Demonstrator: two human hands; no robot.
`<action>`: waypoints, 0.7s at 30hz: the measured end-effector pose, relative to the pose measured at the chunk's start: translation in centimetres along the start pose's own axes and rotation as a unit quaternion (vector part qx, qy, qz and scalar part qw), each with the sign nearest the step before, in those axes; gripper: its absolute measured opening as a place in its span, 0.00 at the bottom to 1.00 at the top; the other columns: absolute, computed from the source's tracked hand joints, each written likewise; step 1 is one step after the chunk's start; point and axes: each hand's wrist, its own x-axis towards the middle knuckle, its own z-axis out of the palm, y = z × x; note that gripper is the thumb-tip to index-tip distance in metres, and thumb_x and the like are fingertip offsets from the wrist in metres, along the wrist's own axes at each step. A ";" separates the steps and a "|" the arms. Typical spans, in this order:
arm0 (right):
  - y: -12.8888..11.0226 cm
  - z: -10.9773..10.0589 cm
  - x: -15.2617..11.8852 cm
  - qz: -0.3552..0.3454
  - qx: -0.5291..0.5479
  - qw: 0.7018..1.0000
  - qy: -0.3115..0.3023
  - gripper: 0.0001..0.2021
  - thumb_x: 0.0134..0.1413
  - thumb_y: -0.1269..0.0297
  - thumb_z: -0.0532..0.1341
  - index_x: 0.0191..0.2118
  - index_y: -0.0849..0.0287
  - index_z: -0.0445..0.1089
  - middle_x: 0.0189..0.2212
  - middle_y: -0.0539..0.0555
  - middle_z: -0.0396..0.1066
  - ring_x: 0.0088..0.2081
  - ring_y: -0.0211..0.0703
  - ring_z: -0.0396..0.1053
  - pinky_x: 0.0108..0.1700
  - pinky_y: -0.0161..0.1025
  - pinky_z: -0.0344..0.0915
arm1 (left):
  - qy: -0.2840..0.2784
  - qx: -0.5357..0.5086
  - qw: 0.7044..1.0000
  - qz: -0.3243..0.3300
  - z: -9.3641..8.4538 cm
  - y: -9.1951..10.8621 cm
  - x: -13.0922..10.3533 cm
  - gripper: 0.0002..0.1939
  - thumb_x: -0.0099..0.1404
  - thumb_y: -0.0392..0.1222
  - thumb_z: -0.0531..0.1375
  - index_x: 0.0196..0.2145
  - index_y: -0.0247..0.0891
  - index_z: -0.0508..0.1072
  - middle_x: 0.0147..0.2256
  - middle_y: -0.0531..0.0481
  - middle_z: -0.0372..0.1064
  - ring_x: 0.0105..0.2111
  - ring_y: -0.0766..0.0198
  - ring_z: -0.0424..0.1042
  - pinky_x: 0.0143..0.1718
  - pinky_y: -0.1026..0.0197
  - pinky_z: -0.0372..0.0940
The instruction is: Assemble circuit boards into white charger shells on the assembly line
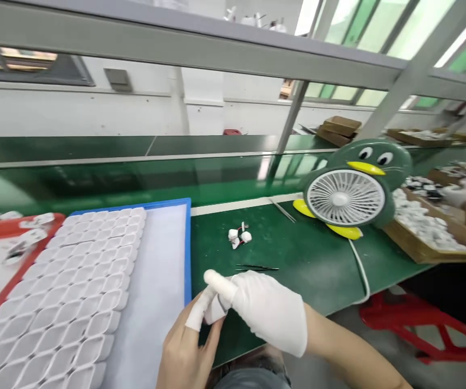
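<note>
In front of me, my left hand (186,348), bare but for a white finger cover, pinches a small white plastic part (215,310). My right hand (271,308), in a white glove, closes on the same part from the other side. The fingers hide most of it. Just beyond them a pair of dark tweezers (257,267) lies on the green table (309,275). Farther off rests a small cluster of white pieces with red wires (240,236).
Left stands a blue-edged tray (188,243) with rows of white plastic shells (74,270), beside a red-rimmed tray (56,220). A green penguin-shaped fan (346,197), thin metal tweezers (283,209) and a carton of white parts (427,229) are right, near a co-worker's gloved hand (459,193).
</note>
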 end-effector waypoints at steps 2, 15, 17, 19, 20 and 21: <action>-0.3 -0.9 0.2 0.019 -0.023 0.998 -0.048 0.34 0.57 0.71 0.53 0.67 0.69 0.39 0.39 0.60 0.74 0.35 0.47 0.72 0.35 0.41 0.69 | -0.003 0.004 1.000 0.012 0.4 -0.4 0.1 0.28 0.59 0.34 0.65 0.56 0.44 0.70 0.44 0.47 0.78 0.38 0.54 0.79 0.39 0.60 0.71; -0.6 -0.7 -0.9 0.009 0.099 0.994 0.052 0.38 0.59 0.78 0.51 0.70 0.49 0.36 0.59 0.60 0.62 0.57 0.48 0.63 0.54 0.48 0.67 | -0.027 -0.132 0.988 -0.080 -1.0 2.1 0.0 0.24 0.60 0.29 0.63 0.52 0.45 0.73 0.42 0.46 0.77 0.38 0.56 0.76 0.40 0.58 0.70; -1.1 -1.6 -0.9 0.024 0.066 0.992 0.105 0.39 0.57 0.74 0.57 0.69 0.47 0.40 0.66 0.60 0.51 0.64 0.57 0.54 0.59 0.58 0.61 | 0.014 -0.172 0.981 -0.089 -1.1 2.3 -0.2 0.23 0.58 0.29 0.65 0.50 0.46 0.75 0.42 0.46 0.77 0.39 0.55 0.76 0.40 0.57 0.70; -1.3 -2.2 -1.2 0.041 0.093 0.983 0.151 0.39 0.55 0.68 0.62 0.68 0.46 0.44 0.69 0.58 0.45 0.67 0.63 0.48 0.62 0.65 0.54 | 0.057 -0.218 0.970 -0.091 -0.9 2.3 -0.7 0.24 0.56 0.28 0.66 0.48 0.48 0.76 0.43 0.47 0.77 0.41 0.54 0.76 0.40 0.57 0.71; -1.3 -2.1 -1.3 0.044 0.123 0.976 0.173 0.38 0.54 0.66 0.64 0.67 0.46 0.47 0.68 0.58 0.47 0.66 0.62 0.49 0.63 0.66 0.52 | 0.081 -0.242 0.962 -0.101 -0.7 2.3 -1.1 0.24 0.55 0.28 0.67 0.48 0.48 0.76 0.44 0.48 0.77 0.41 0.55 0.76 0.41 0.57 0.71; -1.3 -1.7 -1.5 0.044 0.152 0.969 0.191 0.36 0.54 0.65 0.64 0.66 0.46 0.49 0.66 0.58 0.52 0.65 0.61 0.52 0.63 0.65 0.53 | 0.106 -0.266 0.950 -0.124 -0.4 2.3 -1.5 0.24 0.55 0.28 0.67 0.48 0.49 0.76 0.44 0.48 0.77 0.42 0.55 0.76 0.41 0.57 0.71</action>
